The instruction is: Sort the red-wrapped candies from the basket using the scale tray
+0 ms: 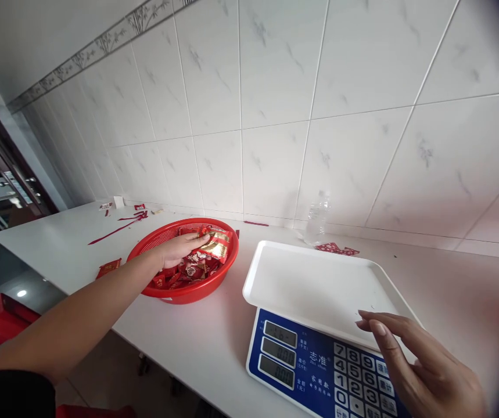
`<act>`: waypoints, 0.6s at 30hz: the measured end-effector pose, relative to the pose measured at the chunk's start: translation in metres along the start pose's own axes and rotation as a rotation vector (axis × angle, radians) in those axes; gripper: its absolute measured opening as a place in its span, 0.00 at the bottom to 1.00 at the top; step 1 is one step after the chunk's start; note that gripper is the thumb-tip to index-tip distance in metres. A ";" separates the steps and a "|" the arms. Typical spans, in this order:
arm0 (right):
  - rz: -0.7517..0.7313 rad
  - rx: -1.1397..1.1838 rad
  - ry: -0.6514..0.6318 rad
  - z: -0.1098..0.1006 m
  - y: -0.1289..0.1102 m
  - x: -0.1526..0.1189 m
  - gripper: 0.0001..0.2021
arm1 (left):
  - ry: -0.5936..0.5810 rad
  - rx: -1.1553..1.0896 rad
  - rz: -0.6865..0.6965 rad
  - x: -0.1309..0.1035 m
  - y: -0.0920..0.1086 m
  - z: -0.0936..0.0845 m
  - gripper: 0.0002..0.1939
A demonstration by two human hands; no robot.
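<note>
My left hand [179, 248] reaches into a red plastic basket [197, 296] and is closed on a gold-and-red wrapped packet [216, 244]. Beneath it, the basket holds many small red wrapped packets [191, 270]. To the right stands a digital scale [319, 371] with a blue panel and a white tray [310, 278]. Over the scale's keypad and the tray's near right edge hovers my right hand [427, 360], its fingers stretched out and holding nothing. Small dark specks lie on the tray. Part of the keypad is hidden behind this hand.
Against the tiled wall stands a clear plastic bottle [318, 220], with a red patterned wrapper [337, 249] beside it. A red packet [108, 268] lies left of the basket. Red ribbon [121, 229] is farther back. A red stool [0, 325] stands below the table's left edge.
</note>
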State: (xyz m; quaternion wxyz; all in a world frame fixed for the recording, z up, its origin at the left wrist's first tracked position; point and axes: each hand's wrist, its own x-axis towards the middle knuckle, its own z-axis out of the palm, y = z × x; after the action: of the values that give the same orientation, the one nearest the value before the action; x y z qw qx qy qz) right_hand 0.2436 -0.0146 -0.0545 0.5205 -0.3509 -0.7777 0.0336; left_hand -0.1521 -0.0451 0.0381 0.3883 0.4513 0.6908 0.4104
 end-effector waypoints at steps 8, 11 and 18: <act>-0.025 -0.009 0.041 0.003 0.001 0.002 0.12 | -0.337 0.033 0.120 0.013 0.036 0.106 0.17; -0.023 -0.005 0.037 0.004 0.004 0.003 0.11 | -0.316 0.133 0.164 0.028 0.040 0.132 0.13; -0.054 -0.019 0.016 0.003 0.002 0.007 0.10 | -0.403 0.360 0.368 0.025 0.028 0.175 0.16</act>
State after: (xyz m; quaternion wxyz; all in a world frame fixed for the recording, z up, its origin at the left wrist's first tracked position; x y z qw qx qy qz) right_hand 0.2406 -0.0082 -0.0517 0.5240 -0.3348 -0.7831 0.0094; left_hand 0.0076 0.0237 -0.0033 0.3506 0.7019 0.5685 0.2475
